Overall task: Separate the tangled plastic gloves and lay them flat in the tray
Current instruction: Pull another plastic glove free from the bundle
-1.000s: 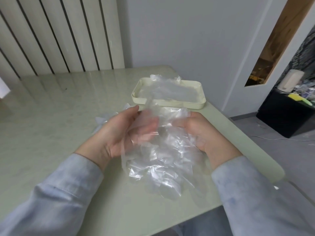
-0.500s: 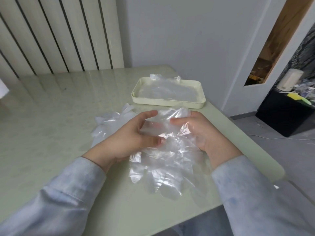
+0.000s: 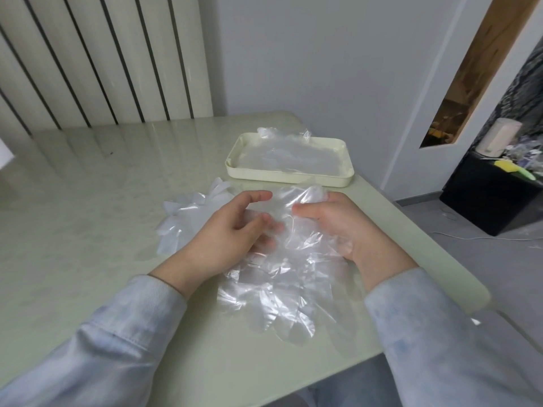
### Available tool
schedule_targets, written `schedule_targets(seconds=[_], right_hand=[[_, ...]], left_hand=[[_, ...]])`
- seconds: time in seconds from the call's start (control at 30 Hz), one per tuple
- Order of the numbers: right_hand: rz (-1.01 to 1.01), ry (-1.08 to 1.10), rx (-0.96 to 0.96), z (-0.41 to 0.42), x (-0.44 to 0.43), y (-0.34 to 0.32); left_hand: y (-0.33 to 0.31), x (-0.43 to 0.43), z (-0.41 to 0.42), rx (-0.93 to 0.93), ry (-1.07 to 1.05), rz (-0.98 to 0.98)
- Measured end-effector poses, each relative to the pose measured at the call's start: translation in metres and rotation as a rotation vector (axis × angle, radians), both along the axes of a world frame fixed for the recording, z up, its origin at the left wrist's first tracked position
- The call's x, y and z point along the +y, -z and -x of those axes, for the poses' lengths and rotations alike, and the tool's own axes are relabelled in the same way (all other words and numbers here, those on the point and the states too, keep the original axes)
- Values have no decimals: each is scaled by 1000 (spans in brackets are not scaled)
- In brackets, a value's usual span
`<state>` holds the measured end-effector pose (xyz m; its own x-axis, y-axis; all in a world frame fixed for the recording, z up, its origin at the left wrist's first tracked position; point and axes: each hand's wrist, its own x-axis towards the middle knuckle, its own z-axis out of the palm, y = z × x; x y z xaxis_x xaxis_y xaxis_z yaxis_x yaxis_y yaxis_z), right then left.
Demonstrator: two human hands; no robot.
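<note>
**Both hands gripping the glove bundle in front of the tray**

I am looking down at the pale green table (image 3: 88, 186). Left of the tray (image 3: 289, 180) and nearer to me, a small heap of loose gloves (image 3: 188, 218) is lying crumpled on the table. Next comes my left hand (image 3: 235, 233), its fingers curling into the glove bundle (image 3: 282, 277), with some fingertips showing through the clear film. The bundle is hanging between both hands, just on my side of the tray, its lower part spreading on the table. My right hand (image 3: 338, 227) is clutching the bundle's upper edge, thumb pointing toward the left hand. The hands are sitting close together but not touching. Inside the tray, flattened gloves (image 3: 288, 157) are lying, one edge poking over its far rim.
</note>
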<state>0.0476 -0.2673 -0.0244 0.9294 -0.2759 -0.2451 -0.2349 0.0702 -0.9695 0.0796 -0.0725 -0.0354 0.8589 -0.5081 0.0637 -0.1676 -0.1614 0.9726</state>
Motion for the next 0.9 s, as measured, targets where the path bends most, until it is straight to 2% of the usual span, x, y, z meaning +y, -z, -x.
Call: schedule_targets(seconds=[0.17, 0.3, 0.47, 0.63, 0.9], right_hand=[[82, 37, 50, 0, 0, -1], [86, 41, 55, -1, 0, 0], [94, 32, 53, 0, -1, -1], [174, 24, 52, -5, -3, 5], [154, 16, 13, -5, -4, 7]], left_hand=[[8, 3, -6, -258, -106, -184], [8, 2, -8, -224, -175, -119], [7, 2, -6, -186, -155, -103], [10, 6, -12, -362, -242, -277], [14, 6, -14, -534, -252, -389]])
